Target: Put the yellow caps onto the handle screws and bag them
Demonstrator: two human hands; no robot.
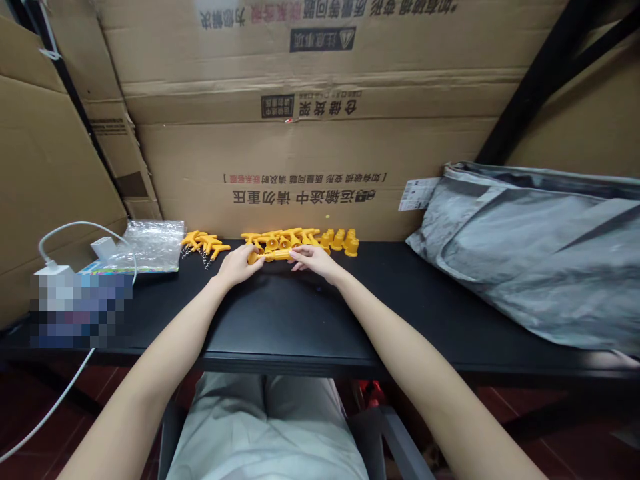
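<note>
Both forearms extend from the lower corners of the frame toward the centre of the black bench (280, 320). The left hand (239, 264) lies just left of centre, its fingers curled and pinching the left end of a yellow part (274, 255) that rests on the bench surface. The right hand (316, 257) lies just right of centre, palm down, with its fingers pressed together and stretched out; the fingertips (296, 254) touch the right end of the same yellow part, but whether they grip it cannot be told at this size. Directly behind the part, against the cardboard, lies a pile of yellow T-shaped pieces (280, 237). Just right of the pile stands a short row of small yellow caps (343, 240). Left of the pile, slightly apart, lies a second cluster of yellow pieces with small metal chains (204, 244). Further left rests a clear plastic bag (152, 244), with a white charger (103, 248) and its white cable (70, 230) beside it. A grey fabric bag (540, 253) covers the right portion of the bench. Large cardboard boxes (310, 147) with printed text fill the upper frame behind the bench.
</note>
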